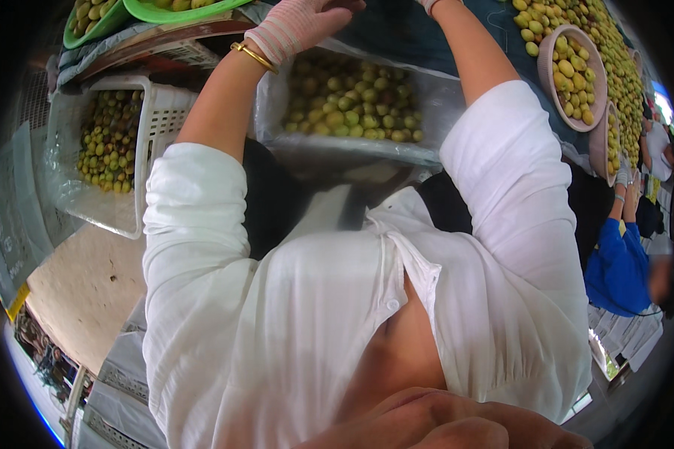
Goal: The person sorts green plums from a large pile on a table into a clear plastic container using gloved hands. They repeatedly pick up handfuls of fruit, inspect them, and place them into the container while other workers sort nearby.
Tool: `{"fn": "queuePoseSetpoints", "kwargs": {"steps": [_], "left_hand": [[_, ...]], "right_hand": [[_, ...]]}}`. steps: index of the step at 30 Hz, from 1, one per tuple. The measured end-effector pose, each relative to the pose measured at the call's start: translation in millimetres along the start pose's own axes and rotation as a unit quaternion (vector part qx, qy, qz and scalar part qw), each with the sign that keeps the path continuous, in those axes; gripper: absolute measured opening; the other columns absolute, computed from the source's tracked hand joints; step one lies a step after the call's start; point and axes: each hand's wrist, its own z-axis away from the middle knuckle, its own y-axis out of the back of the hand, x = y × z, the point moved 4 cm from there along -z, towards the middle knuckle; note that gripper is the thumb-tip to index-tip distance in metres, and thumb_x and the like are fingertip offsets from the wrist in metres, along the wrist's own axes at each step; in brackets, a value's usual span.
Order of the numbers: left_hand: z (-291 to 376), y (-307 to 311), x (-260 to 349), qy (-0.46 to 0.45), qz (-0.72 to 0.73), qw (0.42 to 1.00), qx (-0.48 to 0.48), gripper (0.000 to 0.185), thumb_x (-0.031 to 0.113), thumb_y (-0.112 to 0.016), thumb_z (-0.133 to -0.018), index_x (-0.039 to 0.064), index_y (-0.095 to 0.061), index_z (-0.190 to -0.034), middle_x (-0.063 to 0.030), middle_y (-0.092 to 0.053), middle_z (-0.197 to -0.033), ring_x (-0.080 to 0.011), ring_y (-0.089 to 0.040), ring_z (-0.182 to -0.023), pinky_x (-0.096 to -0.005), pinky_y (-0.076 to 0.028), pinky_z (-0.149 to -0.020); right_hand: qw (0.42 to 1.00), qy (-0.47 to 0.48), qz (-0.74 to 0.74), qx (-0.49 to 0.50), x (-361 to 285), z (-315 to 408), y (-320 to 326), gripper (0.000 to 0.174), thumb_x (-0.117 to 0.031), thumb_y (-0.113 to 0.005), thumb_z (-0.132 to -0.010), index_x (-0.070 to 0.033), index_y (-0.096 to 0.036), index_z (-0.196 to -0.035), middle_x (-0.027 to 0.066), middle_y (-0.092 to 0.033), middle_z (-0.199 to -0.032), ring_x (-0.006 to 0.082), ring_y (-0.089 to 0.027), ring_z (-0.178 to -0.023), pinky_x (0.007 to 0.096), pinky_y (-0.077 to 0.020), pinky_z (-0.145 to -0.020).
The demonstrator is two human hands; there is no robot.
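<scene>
My left hand [306,27], in a pink-and-white striped knit glove with a gold bangle at the wrist, reaches over the near edge of a dark cloth-covered table [404,33]. Its fingers run to the top rim of the view; whether they hold anything cannot be told. Only the glove cuff of my right hand [428,4] shows at the top edge, its fingers cut off. Below and between my forearms lies a plastic-lined container of small yellow-green fruit [365,106], some of them browned.
At left stands a white plastic crate [145,151] of similar fruit. Green bowls [188,14] are at top left. A pink basket [545,73] holds yellow fruit beside a large fruit heap [620,73]. A co-worker in blue [618,269] is at right.
</scene>
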Motion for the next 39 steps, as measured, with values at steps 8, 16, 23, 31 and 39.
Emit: {"fn": "queuePoseSetpoints", "kwargs": {"steps": [8,16,23,31,39], "left_hand": [[0.2,5.8,-14.9,-0.036,-0.15,0.988,-0.013,0.04,0.009,-0.055,-0.092,0.009,-0.058,-0.132,-0.0119,-0.067,-0.119,-0.0233,-0.063,-0.112,-0.0348,-0.05,-0.099],[4.8,6.1,-17.9,-0.071,-0.4,0.914,0.0,0.032,0.02,-0.054,-0.093,0.016,-0.062,-0.124,-0.0111,-0.067,-0.112,-0.0306,-0.064,-0.104,-0.0397,-0.052,-0.092],[21.5,17.1,-6.6,0.0,-0.453,0.891,-0.002,0.031,0.025,-0.052,-0.095,0.016,-0.062,-0.124,-0.0105,-0.066,-0.112,-0.0313,-0.064,-0.104,-0.0414,-0.052,-0.09],[19.4,17.3,-10.4,-0.026,-0.436,0.9,0.012,0.03,0.023,-0.052,-0.095,0.014,-0.062,-0.122,-0.0117,-0.067,-0.109,-0.0326,-0.064,-0.1,-0.042,-0.052,-0.088],[11.9,17.7,-7.2,-0.051,-0.357,0.932,0.03,0.026,0.012,-0.059,-0.09,0.009,-0.066,-0.114,-0.0122,-0.067,-0.104,-0.0317,-0.065,-0.091,-0.038,-0.054,-0.081]], "right_hand": [[0.993,0.077,-0.09,-0.006,-16.1,29.5,-8.3,0.03,-0.031,-0.064,-0.085,-0.013,-0.071,-0.108,0.012,-0.068,-0.112,0.0303,-0.063,-0.105,0.04,-0.0512,-0.092],[0.957,0.235,-0.171,0.009,-84.8,154.3,-14.4,0.025,-0.018,-0.067,-0.082,-0.016,-0.069,-0.108,0.007,-0.066,-0.112,0.0298,-0.063,-0.102,0.0394,-0.0515,-0.088],[0.812,-0.06,-0.282,-0.508,-61.5,248.7,-148.0,0.034,-0.029,-0.057,-0.094,-0.02,-0.066,-0.125,0.009,-0.063,-0.127,0.0291,-0.06,-0.116,0.0397,-0.0471,-0.1],[0.853,-0.029,-0.216,-0.475,-63.6,200.5,-225.5,0.049,-0.04,-0.05,-0.097,-0.018,-0.052,-0.141,0.0157,-0.057,-0.137,0.0332,-0.055,-0.124,0.0408,-0.0391,-0.109],[0.915,0.191,0.034,-0.353,-96.3,157.5,-247.4,0.051,-0.036,-0.052,-0.09,-0.022,-0.052,-0.139,0.0159,-0.056,-0.133,0.0361,-0.053,-0.125,0.051,-0.0391,-0.107]]}}
